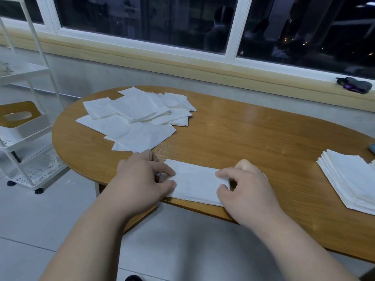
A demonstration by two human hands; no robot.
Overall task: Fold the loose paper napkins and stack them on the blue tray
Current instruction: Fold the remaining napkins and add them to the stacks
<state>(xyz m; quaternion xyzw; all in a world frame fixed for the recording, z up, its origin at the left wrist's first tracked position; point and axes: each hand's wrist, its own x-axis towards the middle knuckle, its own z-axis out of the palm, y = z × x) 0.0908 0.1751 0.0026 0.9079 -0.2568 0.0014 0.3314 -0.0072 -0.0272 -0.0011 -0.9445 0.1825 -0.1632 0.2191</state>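
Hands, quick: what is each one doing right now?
Left hand: pinches the left end of the folded napkin.
Right hand: pinches its right end.

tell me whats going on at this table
A person is folding paper napkins at a wooden table. The left hand and the right hand pinch the two ends of one napkin, which lies folded into a long rectangle at the near edge. A loose pile of unfolded napkins lies at the far left, and a neat stack of folded ones sits at the right. No blue tray shows clearly.
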